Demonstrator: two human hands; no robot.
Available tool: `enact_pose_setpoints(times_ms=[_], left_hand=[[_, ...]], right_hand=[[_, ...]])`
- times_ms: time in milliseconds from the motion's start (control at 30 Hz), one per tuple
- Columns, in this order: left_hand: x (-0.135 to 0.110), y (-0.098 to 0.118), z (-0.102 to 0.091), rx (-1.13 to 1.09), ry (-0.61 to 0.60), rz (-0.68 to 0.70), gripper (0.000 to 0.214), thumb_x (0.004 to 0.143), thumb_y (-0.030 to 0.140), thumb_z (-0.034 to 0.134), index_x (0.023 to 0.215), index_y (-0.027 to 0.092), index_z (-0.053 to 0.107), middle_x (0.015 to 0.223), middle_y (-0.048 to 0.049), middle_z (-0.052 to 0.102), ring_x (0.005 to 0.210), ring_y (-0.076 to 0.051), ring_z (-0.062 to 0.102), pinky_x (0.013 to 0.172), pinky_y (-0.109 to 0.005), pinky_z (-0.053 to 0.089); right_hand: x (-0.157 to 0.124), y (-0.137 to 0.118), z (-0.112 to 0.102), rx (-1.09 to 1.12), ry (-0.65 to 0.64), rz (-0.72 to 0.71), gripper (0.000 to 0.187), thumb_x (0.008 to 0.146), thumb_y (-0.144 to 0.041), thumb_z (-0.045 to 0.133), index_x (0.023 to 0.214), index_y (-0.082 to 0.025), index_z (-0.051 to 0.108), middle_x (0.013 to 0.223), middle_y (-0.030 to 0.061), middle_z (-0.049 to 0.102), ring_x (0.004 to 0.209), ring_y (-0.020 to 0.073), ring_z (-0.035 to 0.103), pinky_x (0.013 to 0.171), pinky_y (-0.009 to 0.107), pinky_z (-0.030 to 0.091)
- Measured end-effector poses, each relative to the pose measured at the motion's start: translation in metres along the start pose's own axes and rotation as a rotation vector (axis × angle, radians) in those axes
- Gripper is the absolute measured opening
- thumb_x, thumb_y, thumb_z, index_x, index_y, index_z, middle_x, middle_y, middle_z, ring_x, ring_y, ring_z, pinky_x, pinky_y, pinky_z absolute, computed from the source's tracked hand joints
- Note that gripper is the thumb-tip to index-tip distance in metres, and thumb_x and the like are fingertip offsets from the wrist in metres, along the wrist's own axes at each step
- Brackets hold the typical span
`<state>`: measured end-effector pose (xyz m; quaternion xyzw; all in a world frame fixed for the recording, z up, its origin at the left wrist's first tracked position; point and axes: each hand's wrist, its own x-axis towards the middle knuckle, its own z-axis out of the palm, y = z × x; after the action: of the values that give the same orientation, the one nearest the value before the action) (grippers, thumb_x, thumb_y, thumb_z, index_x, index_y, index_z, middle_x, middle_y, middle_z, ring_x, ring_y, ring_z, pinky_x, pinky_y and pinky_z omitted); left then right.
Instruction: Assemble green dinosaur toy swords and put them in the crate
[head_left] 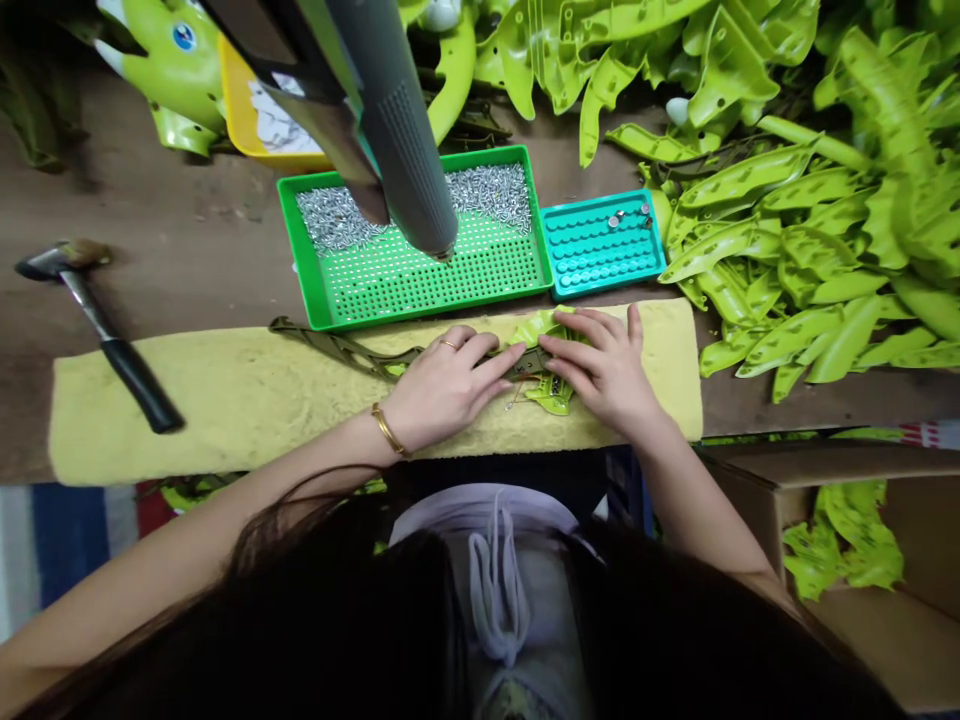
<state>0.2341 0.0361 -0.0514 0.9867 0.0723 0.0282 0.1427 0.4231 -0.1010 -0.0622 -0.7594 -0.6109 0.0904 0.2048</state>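
Observation:
On the yellow cloth pad (pixel 225 400), my left hand (pixel 442 390) closes its fingers on a long, dark olive plastic strip (pixel 337 347), which trails out to the left. My right hand (pixel 607 365) has its thumb and fingertips on the strip's right end and on a lime-green plastic shell piece (pixel 541 328) under it. A thin wire with a small end lies beside the shell, below my left fingertips. Part of the shell and strip is hidden by my fingers.
A grey electric screwdriver (pixel 397 130) hangs over a green tray (pixel 420 310) of screws. Beside it stands a teal tray (pixel 600 270) with a few small metal parts. A hammer (pixel 127 370) lies left. Lime-green shells (pixel 810 250) pile up right; a cardboard box (pixel 900 640) sits below.

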Motion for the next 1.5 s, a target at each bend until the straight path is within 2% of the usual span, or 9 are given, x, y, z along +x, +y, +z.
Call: enact_pose_setpoints(times_ms=[167, 367, 533, 667, 800, 1100, 1200, 1333, 1500], left_hand=[[0.001, 0.021, -0.006, 0.142, 0.000, -0.138, 0.046, 0.098, 0.029, 0.042, 0.136, 0.008, 0.054, 0.112, -0.0182, 0.063, 0.095, -0.030, 0.053, 0.082, -0.045, 0.050], [0.000, -0.006, 0.002, 0.015, 0.009, -0.026, 0.042, 0.097, 0.037, 0.046, 0.135, 0.022, 0.057, 0.115, -0.0148, 0.061, 0.103, -0.027, 0.054, 0.090, -0.043, 0.049], [-0.045, 0.010, 0.010, -0.056, 0.515, -0.345, 0.023, 0.088, 0.030, 0.063, 0.110, 0.023, 0.068, 0.104, -0.0115, 0.065, 0.103, -0.026, 0.060, 0.090, -0.045, 0.050], [-0.076, 0.027, 0.008, -0.874, 0.780, -0.980, 0.026, 0.086, 0.041, 0.064, 0.095, 0.017, 0.058, 0.082, -0.0047, 0.065, 0.069, -0.016, 0.065, 0.058, -0.028, 0.051], [-0.066, 0.019, 0.004, -1.568, 0.815, -1.125, 0.043, 0.069, 0.050, 0.079, 0.075, 0.016, 0.053, 0.076, -0.0017, 0.066, 0.071, -0.014, 0.067, 0.064, -0.028, 0.057], [-0.093, -0.015, -0.006, -1.184, 0.767, -1.254, 0.041, 0.070, 0.050, 0.077, 0.085, 0.015, 0.060, 0.064, 0.0009, 0.064, 0.053, -0.011, 0.060, 0.051, -0.025, 0.050], [-0.091, -0.011, -0.009, -0.544, 0.799, -0.993, 0.029, 0.081, 0.037, 0.071, 0.100, 0.017, 0.062, 0.075, 0.0008, 0.064, 0.066, -0.012, 0.061, 0.063, -0.028, 0.050], [-0.045, 0.009, 0.000, -0.204, 0.422, -0.342, 0.022, 0.090, 0.028, 0.061, 0.108, 0.016, 0.066, 0.104, -0.0104, 0.067, 0.098, -0.023, 0.061, 0.086, -0.042, 0.049], [-0.008, 0.019, 0.004, -0.236, 0.337, -0.263, 0.015, 0.093, 0.022, 0.054, 0.089, 0.016, 0.067, 0.093, -0.0091, 0.068, 0.092, -0.022, 0.060, 0.083, -0.040, 0.048]], right_hand=[[0.003, 0.002, -0.004, 0.040, -0.038, -0.022, 0.030, 0.094, -0.047, 0.048, 0.116, -0.040, 0.068, 0.131, -0.0012, 0.065, 0.127, 0.0228, 0.052, 0.117, 0.063, 0.013], [0.004, 0.006, 0.001, -0.046, -0.009, -0.093, 0.030, 0.093, -0.045, 0.051, 0.116, -0.037, 0.069, 0.132, 0.0007, 0.064, 0.126, 0.0238, 0.052, 0.117, 0.060, 0.018], [-0.001, 0.014, 0.008, 0.010, 0.088, -0.124, 0.035, 0.094, -0.042, 0.051, 0.125, -0.031, 0.063, 0.133, 0.0038, 0.064, 0.125, 0.0223, 0.054, 0.114, 0.053, 0.029], [-0.005, 0.017, 0.011, 0.129, 0.199, -0.133, 0.042, 0.091, -0.037, 0.059, 0.132, -0.026, 0.057, 0.131, 0.0082, 0.065, 0.122, 0.0234, 0.056, 0.106, 0.047, 0.040], [-0.001, 0.012, 0.012, 0.115, 0.176, -0.180, 0.042, 0.088, -0.035, 0.061, 0.130, -0.027, 0.058, 0.129, 0.0072, 0.066, 0.120, 0.0240, 0.058, 0.104, 0.045, 0.041], [0.011, -0.008, 0.016, -0.040, 0.102, -0.208, 0.034, 0.093, -0.037, 0.053, 0.124, -0.024, 0.061, 0.131, 0.0064, 0.065, 0.119, 0.0236, 0.054, 0.101, 0.044, 0.037], [0.012, -0.010, 0.017, -0.066, 0.079, -0.211, 0.035, 0.094, -0.039, 0.051, 0.124, -0.024, 0.061, 0.132, 0.0045, 0.064, 0.120, 0.0232, 0.053, 0.104, 0.043, 0.035], [0.017, -0.009, 0.016, -0.054, 0.034, -0.176, 0.036, 0.095, -0.042, 0.049, 0.125, -0.026, 0.061, 0.134, 0.0033, 0.063, 0.122, 0.0236, 0.052, 0.106, 0.045, 0.034], [-0.001, -0.018, 0.009, 0.001, 0.200, -0.190, 0.039, 0.092, -0.042, 0.054, 0.128, -0.026, 0.057, 0.132, 0.0070, 0.063, 0.124, 0.0243, 0.051, 0.111, 0.048, 0.034]])
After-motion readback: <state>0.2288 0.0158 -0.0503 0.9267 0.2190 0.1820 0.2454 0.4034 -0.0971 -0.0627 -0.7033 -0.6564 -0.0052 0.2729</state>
